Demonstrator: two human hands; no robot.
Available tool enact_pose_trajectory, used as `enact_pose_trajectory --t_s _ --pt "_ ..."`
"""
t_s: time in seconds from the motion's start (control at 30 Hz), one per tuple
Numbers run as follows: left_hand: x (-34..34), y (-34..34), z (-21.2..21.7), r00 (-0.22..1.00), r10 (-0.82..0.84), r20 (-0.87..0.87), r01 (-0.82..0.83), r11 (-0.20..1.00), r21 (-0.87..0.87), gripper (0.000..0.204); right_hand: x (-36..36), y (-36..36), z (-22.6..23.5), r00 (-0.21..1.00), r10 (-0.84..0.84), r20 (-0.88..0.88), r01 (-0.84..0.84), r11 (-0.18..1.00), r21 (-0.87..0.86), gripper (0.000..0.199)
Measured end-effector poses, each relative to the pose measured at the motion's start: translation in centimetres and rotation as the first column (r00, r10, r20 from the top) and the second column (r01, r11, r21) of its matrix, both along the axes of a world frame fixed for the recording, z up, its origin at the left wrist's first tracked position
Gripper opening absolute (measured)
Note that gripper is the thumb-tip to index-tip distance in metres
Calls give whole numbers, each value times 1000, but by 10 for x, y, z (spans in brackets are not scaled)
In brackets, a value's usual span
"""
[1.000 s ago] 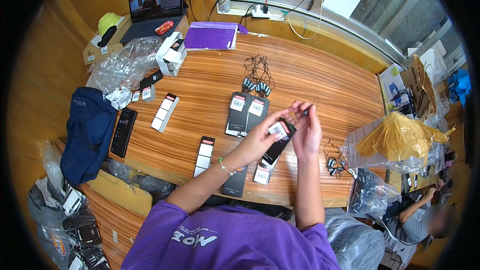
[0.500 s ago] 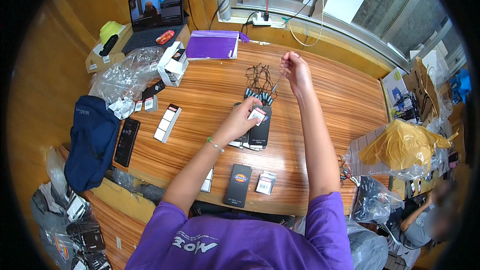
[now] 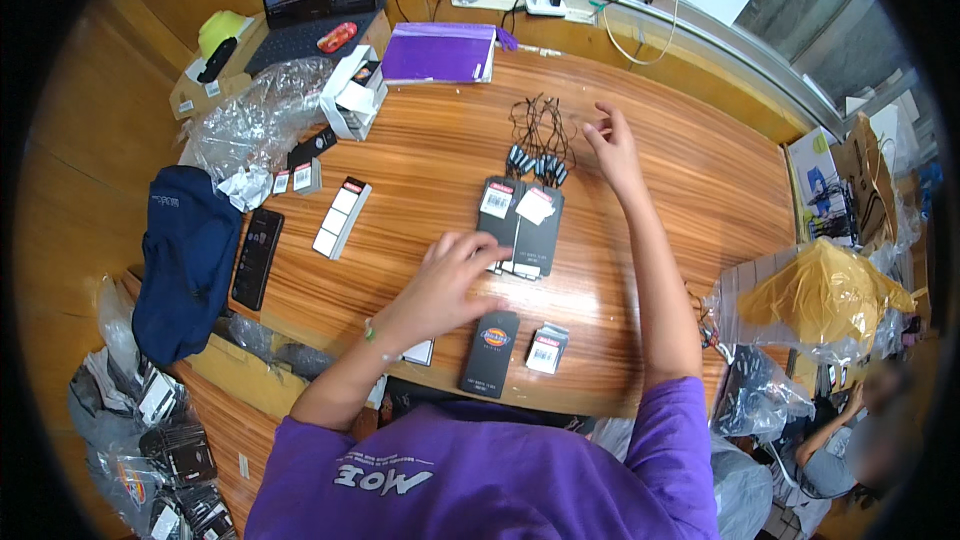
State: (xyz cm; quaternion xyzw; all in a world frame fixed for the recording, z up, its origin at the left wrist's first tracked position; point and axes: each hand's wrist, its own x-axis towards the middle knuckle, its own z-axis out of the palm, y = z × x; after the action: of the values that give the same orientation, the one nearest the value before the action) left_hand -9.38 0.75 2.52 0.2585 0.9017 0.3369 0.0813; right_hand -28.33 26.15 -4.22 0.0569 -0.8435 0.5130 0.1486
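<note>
Two side-by-side stacks of black hang tags point(image 3: 540, 245) lie mid-table. A small white tag with a red top point(image 3: 495, 202) rests on the left stack, and a tilted white tag point(image 3: 536, 206) on the right one. Black looped cords point(image 3: 541, 125) with blue-grey ends fan out from their far edge. My left hand point(image 3: 450, 278) hovers at the stacks' near left corner, fingers apart, nothing seen in it. To the right of the cords, my right hand point(image 3: 614, 148) is raised with loosely bent, parted fingers. Nearer me lie a black hang tag point(image 3: 489, 352) and a small stack of white tags point(image 3: 545, 350).
Left of the stacks are a pile of label cards point(image 3: 341, 220), a phone point(image 3: 257, 258) and a navy cloth bag point(image 3: 185, 265). A white box point(image 3: 355, 95), purple folder point(image 3: 438, 53) and laptop point(image 3: 312, 10) stand farther back. A yellow bag point(image 3: 815, 290) sits at right.
My left hand has left the small white tag, which now lies on the right stack, and moved nearer me. My right hand's pinch on a cord has loosened. The view has shifted slightly.
</note>
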Motion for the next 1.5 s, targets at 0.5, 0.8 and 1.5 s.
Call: enact_pose_trajectory --t_s 0.5,0.8,1.5 --pt "67 2 -19 977 7 -214 -44 985 -165 62 276 -13 23 968 141 209 -213 901 377 29" --pt "79 -1 -28 845 54 532 -350 808 474 25 286 -16 16 946 42 323 -26 998 -55 14" --pt "75 28 -14 799 -13 601 -443 663 603 23 307 132 33 907 -419 51 341 798 497 9"
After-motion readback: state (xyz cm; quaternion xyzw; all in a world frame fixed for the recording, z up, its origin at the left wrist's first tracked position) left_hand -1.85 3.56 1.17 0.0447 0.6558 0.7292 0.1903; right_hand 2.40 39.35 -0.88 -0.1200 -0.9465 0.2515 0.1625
